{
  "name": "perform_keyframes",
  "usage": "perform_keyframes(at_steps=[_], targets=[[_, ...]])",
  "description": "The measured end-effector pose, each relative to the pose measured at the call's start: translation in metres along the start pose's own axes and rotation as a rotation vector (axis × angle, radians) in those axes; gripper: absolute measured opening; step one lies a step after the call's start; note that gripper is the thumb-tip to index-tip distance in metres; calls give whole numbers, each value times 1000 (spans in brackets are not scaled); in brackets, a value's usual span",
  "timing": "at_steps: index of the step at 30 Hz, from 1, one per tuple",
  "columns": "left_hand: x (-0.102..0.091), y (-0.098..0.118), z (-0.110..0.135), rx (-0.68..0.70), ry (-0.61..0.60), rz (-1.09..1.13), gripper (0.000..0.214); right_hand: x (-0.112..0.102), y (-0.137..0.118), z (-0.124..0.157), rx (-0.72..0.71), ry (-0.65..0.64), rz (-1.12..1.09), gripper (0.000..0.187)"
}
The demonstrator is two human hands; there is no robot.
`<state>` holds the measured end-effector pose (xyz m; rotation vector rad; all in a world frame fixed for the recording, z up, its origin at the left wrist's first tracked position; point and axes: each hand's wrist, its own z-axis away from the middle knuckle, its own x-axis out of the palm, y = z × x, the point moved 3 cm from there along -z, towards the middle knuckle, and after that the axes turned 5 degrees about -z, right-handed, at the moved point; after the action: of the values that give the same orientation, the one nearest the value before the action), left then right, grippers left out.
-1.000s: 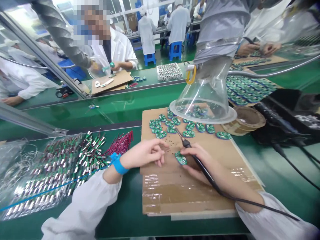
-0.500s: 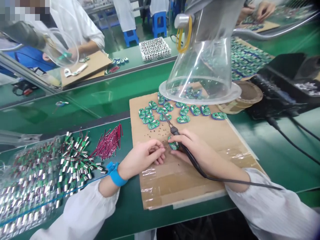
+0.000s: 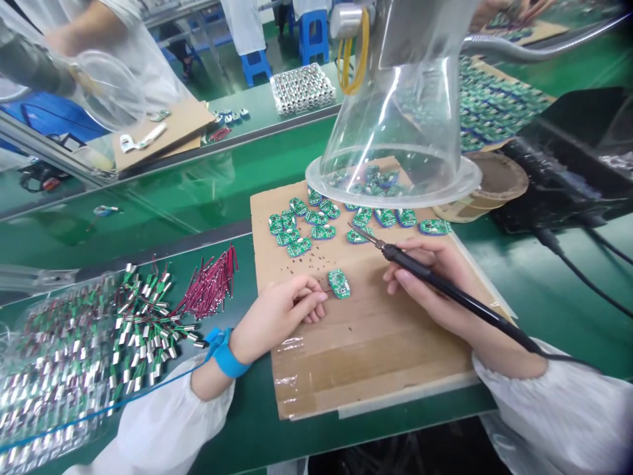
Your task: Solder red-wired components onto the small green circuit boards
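- Our single circuit board (image 3: 339, 284) lies flat on the cardboard sheet (image 3: 395, 343), closer to its left edge than its right and about midway between far and near edges; the sheet itself rests on the green counter (image 3: 247, 406).
- From our left hand (image 3: 291, 307) the board sits just beyond the fingertips, to the right; from our right hand (image 3: 440, 313) it lies to the left, with bare cardboard between. Of our two hands, the left is clearly nearer.
- We see its long axis run mostly from the sheet's far edge toward its near edge, the near end leaning a little toward the right edge.
- Our left fingers are curled into a narrow pinch, and we make out a thin strand (image 3: 327, 290) reaching from them toward the board; whether it touches, we cannot tell.
- Our right hand is closed around the soldering iron (image 3: 445, 290), its tip pointing toward the far edge and left, beside or over one of the grouped boards (image 3: 298, 247); we cannot tell if they touch.
- Our board looks green and small, longer than wide with rounded corners, and carries pale pads and markings along its ends and small darker parts near the middle; its finest details are too small for us to read.
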<state>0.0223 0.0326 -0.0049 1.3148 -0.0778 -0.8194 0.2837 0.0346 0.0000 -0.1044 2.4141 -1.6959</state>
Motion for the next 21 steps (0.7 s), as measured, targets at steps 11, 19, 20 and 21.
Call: perform_keyframes(at_steps=[11,19,20,21], targets=[[6,1,-4,44,120,-305,16,-7,3,9,29,142,182,21],[3,5,-2,76,122,-359,20,-7,3,9,81,150,53,10],[3,6,-2,96,138,-356,19,-6,3,9,93,148,48,9],[2,7,-2,113,157,-349,18,-6,2,8,102,144,46,9]])
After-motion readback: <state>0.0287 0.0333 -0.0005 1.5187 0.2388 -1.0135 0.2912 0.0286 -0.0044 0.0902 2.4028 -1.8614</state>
